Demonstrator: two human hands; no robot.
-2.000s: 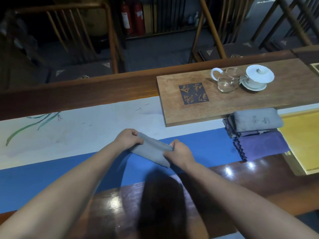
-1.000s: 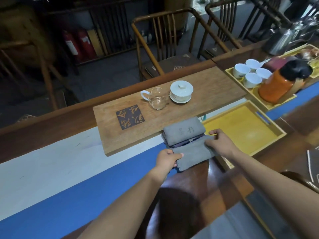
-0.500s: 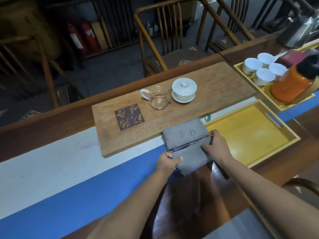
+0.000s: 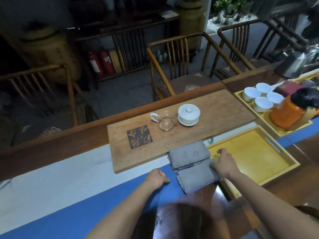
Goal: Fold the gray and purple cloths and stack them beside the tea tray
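Two stacks of folded cloths lie against the near edge of the wooden tea tray. The far stack has a gray cloth with faint characters on top. The near stack is topped by a plain gray cloth; a purple edge shows beneath it. My right hand rests on the right end of the near gray cloth, fingers partly curled on it. My left hand is loosely closed on the blue runner, just left of the cloth and apart from it.
On the tea tray stand a glass pitcher and a white lidded cup. A yellow tray sits right of the cloths. A farther yellow tray holds several white cups and an orange flask. Wooden chairs stand beyond the table.
I carried the folded gray cloth from the blue runner to the right and set it on the purple stack. My left hand has since let go and moved off to the left.
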